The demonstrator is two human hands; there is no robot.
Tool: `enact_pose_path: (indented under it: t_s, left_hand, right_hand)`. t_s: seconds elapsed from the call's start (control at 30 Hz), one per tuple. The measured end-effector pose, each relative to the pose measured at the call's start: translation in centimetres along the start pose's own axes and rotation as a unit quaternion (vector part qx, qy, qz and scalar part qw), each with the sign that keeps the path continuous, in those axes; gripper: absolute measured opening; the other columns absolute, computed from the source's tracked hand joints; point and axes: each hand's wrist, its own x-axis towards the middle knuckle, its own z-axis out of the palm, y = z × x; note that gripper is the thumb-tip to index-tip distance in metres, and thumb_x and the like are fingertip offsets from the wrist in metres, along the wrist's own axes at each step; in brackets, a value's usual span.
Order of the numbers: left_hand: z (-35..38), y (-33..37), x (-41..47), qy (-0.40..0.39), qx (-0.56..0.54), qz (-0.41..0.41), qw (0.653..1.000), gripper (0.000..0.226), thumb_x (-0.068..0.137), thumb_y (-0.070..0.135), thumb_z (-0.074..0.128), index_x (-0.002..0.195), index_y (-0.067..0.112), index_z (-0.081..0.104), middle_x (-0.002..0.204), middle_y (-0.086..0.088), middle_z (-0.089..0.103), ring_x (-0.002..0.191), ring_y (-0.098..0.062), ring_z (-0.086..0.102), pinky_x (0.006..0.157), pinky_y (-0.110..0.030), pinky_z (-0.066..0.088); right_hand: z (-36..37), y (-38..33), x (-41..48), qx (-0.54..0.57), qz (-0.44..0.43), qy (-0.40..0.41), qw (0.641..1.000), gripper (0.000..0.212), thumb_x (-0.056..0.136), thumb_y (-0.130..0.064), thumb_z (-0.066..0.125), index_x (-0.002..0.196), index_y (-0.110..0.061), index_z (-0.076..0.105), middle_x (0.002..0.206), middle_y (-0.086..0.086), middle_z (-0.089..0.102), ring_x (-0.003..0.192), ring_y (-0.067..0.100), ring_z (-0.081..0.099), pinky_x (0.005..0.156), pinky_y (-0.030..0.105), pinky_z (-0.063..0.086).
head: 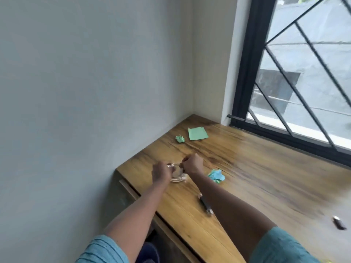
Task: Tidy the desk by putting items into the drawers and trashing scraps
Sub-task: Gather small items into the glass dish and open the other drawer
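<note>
Both hands meet over a small clear round container (178, 179) near the left edge of the wooden desk (247, 177). My left hand (161, 172) grips its left side. My right hand (192, 165) is closed in a fist over its top, pinching something small that I cannot make out. A crumpled blue-green paper ball (216, 176) lies just right of my right wrist. A smaller crumpled green scrap (180, 138) and a flat green sticky-note pad (198, 133) lie further back. A dark pen (205, 205) rests between my forearms.
A small dark object with a silver end (339, 224) lies at the right. A drawer front (129, 188) shows under the desk's left edge. A grey wall stands on the left and a barred window (296, 76) runs along the back right.
</note>
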Motion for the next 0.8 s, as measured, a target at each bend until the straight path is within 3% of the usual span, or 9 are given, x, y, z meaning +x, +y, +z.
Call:
enact_pose_path:
  t_s: [0.1, 0.17, 0.4, 0.57, 0.8]
  left_hand:
    - [0.7, 0.1, 1.6, -0.032, 0.032, 0.017, 0.999, 0.022, 0.088, 0.016, 0.061, 0.106, 0.007, 0.071, 0.109, -0.012, 0.07, 0.096, -0.022, 0.064, 0.077, -0.03, 0.047]
    - [1.1, 0.0, 2.3, -0.057, 0.053, 0.016, 0.997, 0.021, 0.091, 0.014, 0.056, 0.104, 0.004, 0.068, 0.109, -0.015, 0.068, 0.098, -0.028, 0.064, 0.073, -0.028, 0.044]
    - [1.5, 0.3, 3.9, -0.101, 0.206, 0.084, 0.97, 0.027, 0.093, 0.006, 0.043, 0.103, 0.003, 0.067, 0.109, -0.017, 0.068, 0.102, -0.031, 0.065, 0.084, -0.037, 0.053]
    - [1.1, 0.1, 4.1, -0.125, 0.231, 0.111, 0.958, 0.024, 0.094, 0.006, 0.044, 0.104, 0.004, 0.067, 0.11, -0.014, 0.067, 0.102, -0.028, 0.065, 0.083, -0.035, 0.052]
    - [0.8, -0.5, 2.8, -0.079, 0.215, 0.161, 0.96, 0.024, 0.097, 0.01, 0.042, 0.104, 0.004, 0.064, 0.106, -0.009, 0.067, 0.094, -0.022, 0.065, 0.072, -0.027, 0.05]
  right_hand:
    - [1.4, -0.6, 1.4, -0.092, -0.013, -0.002, 0.996, 0.02, 0.082, -0.002, 0.057, 0.098, 0.0, 0.069, 0.102, 0.021, 0.068, 0.094, 0.033, 0.066, 0.079, 0.036, 0.054]
    - [1.9, -0.8, 1.7, -0.148, -0.028, -0.014, 0.988, 0.023, 0.085, 0.002, 0.05, 0.102, 0.003, 0.065, 0.106, 0.021, 0.066, 0.098, 0.034, 0.065, 0.078, 0.036, 0.053]
    - [3.4, -1.1, 3.1, -0.239, -0.04, -0.039, 0.969, 0.028, 0.091, 0.004, 0.036, 0.105, 0.006, 0.06, 0.112, 0.022, 0.063, 0.102, 0.034, 0.062, 0.07, 0.034, 0.044]
    - [3.8, -1.3, 2.8, -0.268, -0.035, -0.047, 0.962, 0.029, 0.092, 0.005, 0.038, 0.111, 0.006, 0.06, 0.114, 0.021, 0.063, 0.104, 0.033, 0.062, 0.083, 0.035, 0.05]
    - [2.7, -0.6, -0.2, -0.27, -0.071, -0.023, 0.96, 0.021, 0.088, 0.003, 0.05, 0.104, 0.003, 0.064, 0.108, 0.02, 0.066, 0.099, 0.03, 0.064, 0.079, 0.034, 0.05]
